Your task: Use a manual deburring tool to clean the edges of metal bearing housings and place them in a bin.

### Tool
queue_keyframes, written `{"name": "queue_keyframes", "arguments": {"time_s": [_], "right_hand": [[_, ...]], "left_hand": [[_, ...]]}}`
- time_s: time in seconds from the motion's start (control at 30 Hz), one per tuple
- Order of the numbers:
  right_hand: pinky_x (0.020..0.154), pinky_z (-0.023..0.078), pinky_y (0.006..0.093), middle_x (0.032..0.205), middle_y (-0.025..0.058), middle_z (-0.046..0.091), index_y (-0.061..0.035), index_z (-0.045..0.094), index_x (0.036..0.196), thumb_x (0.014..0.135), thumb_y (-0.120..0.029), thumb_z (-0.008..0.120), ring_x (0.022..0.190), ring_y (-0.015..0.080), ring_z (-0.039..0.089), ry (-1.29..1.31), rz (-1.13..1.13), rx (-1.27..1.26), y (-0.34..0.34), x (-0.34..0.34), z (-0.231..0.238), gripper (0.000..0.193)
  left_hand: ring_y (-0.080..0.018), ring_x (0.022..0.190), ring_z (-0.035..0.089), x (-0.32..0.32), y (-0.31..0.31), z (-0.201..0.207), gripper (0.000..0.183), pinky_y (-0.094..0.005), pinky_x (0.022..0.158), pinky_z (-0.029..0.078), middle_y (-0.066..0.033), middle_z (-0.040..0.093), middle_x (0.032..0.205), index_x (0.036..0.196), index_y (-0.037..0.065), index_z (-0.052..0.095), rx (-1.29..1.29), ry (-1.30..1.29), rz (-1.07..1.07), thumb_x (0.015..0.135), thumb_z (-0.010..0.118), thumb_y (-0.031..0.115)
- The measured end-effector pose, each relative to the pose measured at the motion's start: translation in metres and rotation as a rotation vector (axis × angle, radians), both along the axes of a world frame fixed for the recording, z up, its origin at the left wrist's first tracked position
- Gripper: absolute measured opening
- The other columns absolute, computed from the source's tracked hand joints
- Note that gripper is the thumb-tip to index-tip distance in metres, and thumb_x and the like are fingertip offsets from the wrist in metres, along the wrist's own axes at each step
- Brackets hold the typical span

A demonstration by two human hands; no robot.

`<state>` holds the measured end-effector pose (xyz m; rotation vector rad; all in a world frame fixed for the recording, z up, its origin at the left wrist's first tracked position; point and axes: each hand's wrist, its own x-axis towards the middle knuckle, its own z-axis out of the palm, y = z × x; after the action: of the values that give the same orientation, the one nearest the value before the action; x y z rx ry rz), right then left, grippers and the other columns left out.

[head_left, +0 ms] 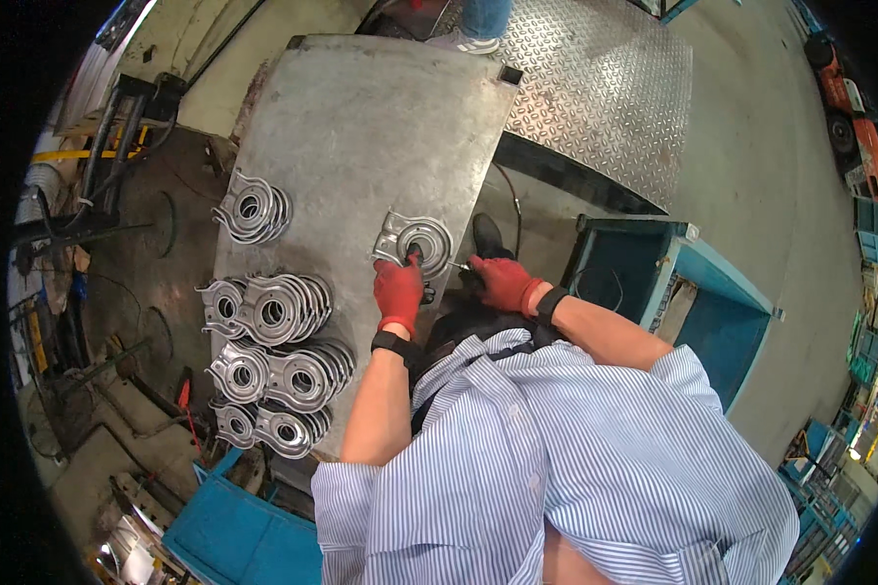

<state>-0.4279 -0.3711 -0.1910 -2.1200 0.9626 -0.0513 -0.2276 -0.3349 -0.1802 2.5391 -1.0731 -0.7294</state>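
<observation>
At the table's [361, 127] near edge, the red-gloved left hand [398, 290] pressed down on a cast metal housing [415, 241], while the right hand [502, 283] gripped a small tool beside it; stacked housings [273, 341] lay leftward.

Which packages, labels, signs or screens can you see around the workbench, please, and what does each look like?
None that can be made out: no package, label, sign or screen shows.
The grey metal table bears only stacked silvery metal parts.
Bins: a blue open bin stands right of it.
</observation>
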Motion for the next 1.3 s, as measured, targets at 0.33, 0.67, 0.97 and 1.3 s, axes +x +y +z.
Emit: {"name": "queue_keyframes", "arguments": {"time_s": [0.33,0.67,0.97,1.3], "right_hand": [[0.071,0.045,0.0463,0.085,0.0224,0.059,-0.0016,0.046,0.105,0.068,-0.016,0.062,0.083,0.039,0.057,-0.009,-0.033,0.029,0.002,0.002,0.003,0.043],[0.073,0.045,0.0465,0.088,0.022,0.06,-0.0029,0.047,0.111,0.07,-0.019,0.063,0.085,0.0396,0.057,-0.051,-0.041,0.044,0.003,-0.002,-0.005,0.047],[0.073,0.046,0.045,0.09,0.0218,0.06,-0.0023,0.048,0.11,0.076,-0.024,0.059,0.086,0.0387,0.057,-0.02,-0.039,0.007,0.004,0.002,-0.001,0.042],[0.066,0.047,0.0455,0.08,0.0218,0.06,-0.0016,0.047,0.104,0.075,-0.022,0.06,0.077,0.0385,0.059,0.001,-0.019,-0.111,0.003,0.01,-0.002,0.038]], "left_hand": [[-0.0404,0.088,0.058,0.007,0.002,-0.013,0.059,-0.043,0.075,0.046,-0.0279,0.059,0.089,0.096,-0.009,0.045,-0.02,-0.002,-0.03,0.078,0.061,0.045],[-0.0401,0.092,0.057,0.01,0.001,-0.025,0.06,-0.0429,0.078,0.045,-0.0276,0.059,0.093,0.099,-0.008,0.045,0.021,0.032,-0.036,0.077,0.061,0.046],[-0.0409,0.093,0.057,0.015,0.005,-0.034,0.061,-0.0449,0.079,0.045,-0.0282,0.059,0.095,0.103,-0.01,0.044,-0.047,0.009,-0.119,0.078,0.06,0.044],[-0.0383,0.09,0.06,0.001,-0.003,0.011,0.066,-0.0428,0.079,0.047,-0.0267,0.06,0.093,0.108,-0.011,0.04,0.105,0.103,0.006,0.078,0.059,0.044]]}}
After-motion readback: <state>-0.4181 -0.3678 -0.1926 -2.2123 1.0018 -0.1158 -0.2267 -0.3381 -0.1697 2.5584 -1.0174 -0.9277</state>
